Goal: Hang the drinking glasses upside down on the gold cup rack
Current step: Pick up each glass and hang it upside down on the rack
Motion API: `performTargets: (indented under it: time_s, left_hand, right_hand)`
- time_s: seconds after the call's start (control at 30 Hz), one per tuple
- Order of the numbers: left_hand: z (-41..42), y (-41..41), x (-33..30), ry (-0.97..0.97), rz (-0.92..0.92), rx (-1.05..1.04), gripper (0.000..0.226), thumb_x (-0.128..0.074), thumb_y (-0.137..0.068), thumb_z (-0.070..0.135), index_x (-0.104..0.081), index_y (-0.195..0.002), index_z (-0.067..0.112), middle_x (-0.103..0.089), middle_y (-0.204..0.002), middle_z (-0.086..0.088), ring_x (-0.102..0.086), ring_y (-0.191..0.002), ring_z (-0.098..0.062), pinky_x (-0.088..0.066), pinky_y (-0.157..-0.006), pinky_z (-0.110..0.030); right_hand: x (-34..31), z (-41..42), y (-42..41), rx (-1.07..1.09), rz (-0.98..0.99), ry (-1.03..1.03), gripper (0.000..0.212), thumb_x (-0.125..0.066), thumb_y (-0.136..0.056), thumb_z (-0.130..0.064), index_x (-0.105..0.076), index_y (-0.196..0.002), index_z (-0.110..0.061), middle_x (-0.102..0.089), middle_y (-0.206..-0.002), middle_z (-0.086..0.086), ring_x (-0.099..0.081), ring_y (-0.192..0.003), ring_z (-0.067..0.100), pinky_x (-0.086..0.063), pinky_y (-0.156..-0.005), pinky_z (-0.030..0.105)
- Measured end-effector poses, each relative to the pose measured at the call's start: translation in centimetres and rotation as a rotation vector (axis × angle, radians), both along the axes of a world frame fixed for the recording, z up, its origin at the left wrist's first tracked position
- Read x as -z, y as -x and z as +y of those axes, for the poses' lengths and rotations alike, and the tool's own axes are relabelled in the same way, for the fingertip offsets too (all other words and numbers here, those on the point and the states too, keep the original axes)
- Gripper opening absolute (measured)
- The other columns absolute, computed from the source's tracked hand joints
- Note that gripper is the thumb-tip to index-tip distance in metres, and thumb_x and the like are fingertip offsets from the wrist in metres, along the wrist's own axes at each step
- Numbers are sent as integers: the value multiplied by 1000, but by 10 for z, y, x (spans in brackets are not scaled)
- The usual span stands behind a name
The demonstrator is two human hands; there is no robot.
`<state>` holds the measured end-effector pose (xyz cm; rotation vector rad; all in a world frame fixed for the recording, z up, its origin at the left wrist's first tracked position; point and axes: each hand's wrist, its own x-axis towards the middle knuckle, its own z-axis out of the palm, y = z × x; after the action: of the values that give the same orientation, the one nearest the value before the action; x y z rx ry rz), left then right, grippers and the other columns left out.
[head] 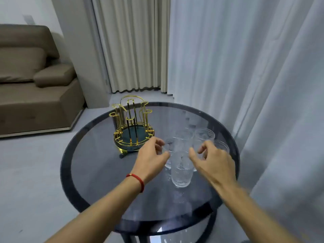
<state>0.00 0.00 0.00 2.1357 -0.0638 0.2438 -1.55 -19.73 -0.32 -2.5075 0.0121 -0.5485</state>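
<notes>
on the round dark glass table (98, 165), a cluster of clear textured drinking glasses (204, 135) stands upright, mouths up, at about three o'clock from the gold cup rack (131, 127), which sits near the table's ten o'clock edge with all its looped pegs bare. none of the glasses hangs yet, so the task looks to be at its very start. the left hand (151, 158) has its thumb and fingers curled in a loose c around the rim of the left glass (169, 148), touching or just short of it; blur keeps me from saying whether the grip is closed. the right hand (212, 160) hovers at the cluster's three o'clock side, fingers bent and slightly spread, thumb pointing toward the nearest glass (181, 170), which stands between the two hands at about six o'clock of the group; it seems to hold nothing. the relation that matters: each glass has its long axis vertical with the opening upward, while the pegs also rise upward, so any glass must be turned fully over before it goes down on a peg. the left hand is nearer the rack, which lies at its eleven o'clock, so it is probably the better hand for the first placement.
</notes>
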Motion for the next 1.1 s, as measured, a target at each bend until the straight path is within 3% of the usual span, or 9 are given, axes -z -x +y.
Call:
performTargets:
  time_s: [0.07,0.17,0.37,0.47,0.57,0.73,0.87,0.93,1.1]
  left_hand:
    - [-4,11,13,53,76,-2,30,-70,-83,22,-56,-109,22,-61,-104,-2,-60,-92,-15,-55,-82,-36]
    - [-15,23,36,92,195,109,47,-67,-89,34,-46,-129,23,-56,-122,-1,-59,-97,-8,-55,-80,-29]
    - [-24,23,39,-54,177,177,95,-64,-75,67,-21,-151,30,-45,-142,-3,-54,-121,-24,-47,-103,-44]
    - [-27,27,39,-134,138,119,95,-65,-67,73,-28,-145,34,-47,-131,-1,-54,-119,-25,-47,-102,-45]
    - [-18,26,32,133,78,-16,71,-70,-64,69,-48,-122,35,-57,-114,8,-61,-100,-13,-58,-84,-43]
    - [20,0,23,820,89,31,61,-77,-74,47,-56,-119,12,-69,-109,-14,-70,-81,-27,-53,-51,-34]
    - [44,-21,28,1069,94,176,55,-66,-91,46,-56,-131,10,-67,-125,-18,-70,-100,-30,-59,-65,-38]
    - [56,-32,37,901,86,94,53,-52,-93,62,-62,-128,25,-67,-126,-12,-66,-109,-28,-61,-77,-44]
    - [92,-55,85,-138,-53,-299,51,-55,-96,48,-48,-141,27,-39,-147,-4,-34,-137,-20,-39,-107,-41]
  right_hand:
    - [21,0,13,42,200,46,78,-42,-66,-98,-52,-110,-35,-73,-94,-8,-72,-90,24,-56,-79,40]
    - [51,4,20,-70,416,59,99,-54,-59,-97,-45,-133,-33,-60,-136,-7,-63,-122,22,-51,-90,41]
    - [55,6,14,-170,336,-5,66,-61,-64,-74,-44,-111,-29,-72,-110,-1,-69,-104,29,-55,-80,43]
    - [54,10,22,-233,122,143,74,-72,-64,-57,-52,-128,-26,-70,-116,1,-67,-107,27,-54,-84,38]
    - [44,15,23,-376,-41,-30,77,-75,-71,-58,-58,-137,-23,-59,-123,-5,-61,-112,16,-53,-93,30]
    - [6,40,-2,-460,108,-340,60,-55,-91,-71,-43,-146,-51,-54,-123,-30,-63,-106,-10,-49,-82,6]
    - [-17,71,-36,-513,297,-463,49,-52,-95,-65,-42,-142,-54,-73,-115,-6,-77,-88,6,-58,-91,37]
    - [-31,73,-57,-494,267,-459,43,-58,-94,-64,-50,-134,-54,-72,-117,-3,-77,-90,11,-59,-93,45]
    - [-77,58,-124,-253,-9,-276,62,-55,-85,-69,-47,-143,-47,-65,-130,-4,-71,-108,31,-54,-102,53]
